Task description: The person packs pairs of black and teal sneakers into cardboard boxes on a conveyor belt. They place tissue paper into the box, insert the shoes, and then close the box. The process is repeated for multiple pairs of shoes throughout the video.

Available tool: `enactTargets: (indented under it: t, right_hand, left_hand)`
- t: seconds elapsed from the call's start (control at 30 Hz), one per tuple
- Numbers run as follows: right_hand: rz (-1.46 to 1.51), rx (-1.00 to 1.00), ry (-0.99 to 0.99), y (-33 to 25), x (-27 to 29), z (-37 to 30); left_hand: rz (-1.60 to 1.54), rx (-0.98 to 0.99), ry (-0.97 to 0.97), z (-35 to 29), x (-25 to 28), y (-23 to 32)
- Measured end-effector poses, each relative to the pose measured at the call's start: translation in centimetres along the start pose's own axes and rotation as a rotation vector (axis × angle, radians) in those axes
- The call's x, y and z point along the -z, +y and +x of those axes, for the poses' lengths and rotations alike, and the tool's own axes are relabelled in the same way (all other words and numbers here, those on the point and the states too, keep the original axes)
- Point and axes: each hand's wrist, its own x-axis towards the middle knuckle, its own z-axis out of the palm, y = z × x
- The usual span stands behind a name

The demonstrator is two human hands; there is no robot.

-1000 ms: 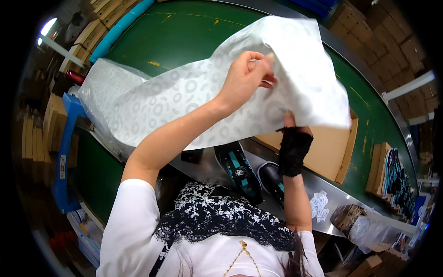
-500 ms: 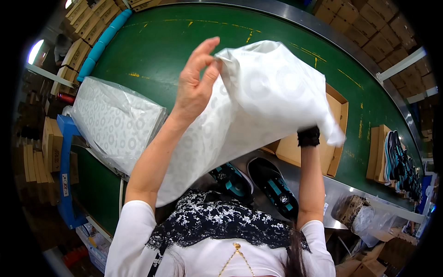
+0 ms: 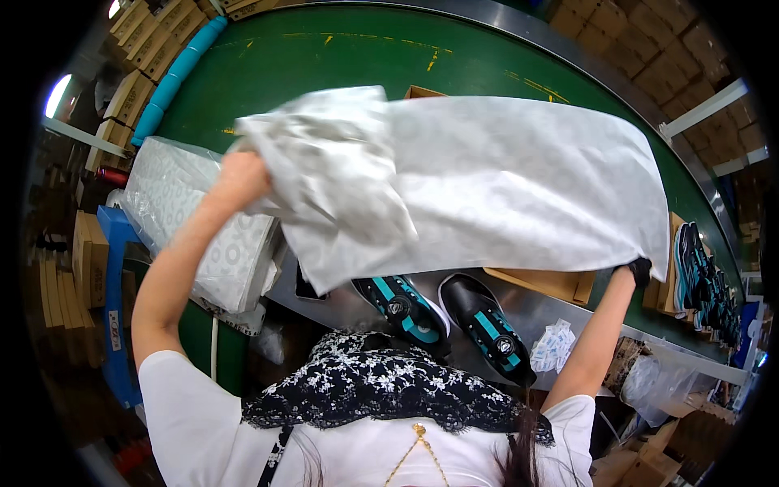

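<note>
A wide sheet of white wrapping paper [image 3: 519, 187] with a pale ring pattern is stretched between my hands, crumpled toward its left end. My left hand [image 3: 246, 177] is closed on that bunched end, its fingertips hidden by the paper. At the sheet's lower right corner, my right hand [image 3: 640, 270], in a black glove, pinches the edge. Beneath the paper lies a cardboard box [image 3: 552, 283], mostly covered. Two black sneakers with teal straps, a left-hand one [image 3: 402, 308] and a right-hand one [image 3: 489, 331], rest on the metal edge close to my body.
Plastic-covered ring-patterned paper [image 3: 195, 219] is piled at the left beside a blue frame [image 3: 118, 308]. Small white packets [image 3: 553, 346] lie right of the sneakers. More sneakers [image 3: 702, 272] stand at the far right on the green belt [image 3: 324, 61]. Cartons [image 3: 649, 45] are stacked beyond.
My hands have moved apart, the left one leftward and down, the right one rightward. The paper has spread out sideways over the box, uncovering more of the sneakers and the small packets.
</note>
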Motion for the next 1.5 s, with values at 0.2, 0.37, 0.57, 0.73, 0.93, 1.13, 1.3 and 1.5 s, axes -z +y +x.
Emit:
enactTargets:
  t: [0.2,0.37,0.57,0.73,0.93,1.13,1.3,1.5]
  right_hand:
    - [-0.134,-0.068,0.288,4.3,7.9,1.7]
    - [-0.261,-0.13,0.461,7.0,12.3,1.5]
    - [-0.418,-0.177,0.564,8.0,15.2,0.8]
    - [-1.043,0.115,0.491,5.3,13.1,-3.4]
    - [-0.825,0.802,-0.775,-3.0,1.5,-21.4]
    - [-0.663,0.816,-0.736,-7.0,-6.1,-22.5]
    - [-1.256,0.841,-0.954,-2.9,-14.8,-18.4]
    - [-0.659,0.429,-0.865,7.7,-14.1,-13.1]
  left_hand:
    - [0.24,0.296,-0.151,-4.9,-3.8,-12.3]
    - [0.21,0.24,-0.311,-5.3,-8.3,-12.7]
    - [-0.473,-0.368,-0.711,-2.0,6.3,1.1]
    - [-0.803,-0.635,0.118,0.2,4.2,10.9]
    - [-0.324,-0.241,0.183,7.2,1.5,12.1]
    - [-0.231,0.166,-0.227,8.2,-9.1,0.3]
    - [-0.145,-0.009,-0.59,5.2,-6.2,-0.5]
    - [-0.065,-0.54,-0.296,7.5,3.1,7.7]
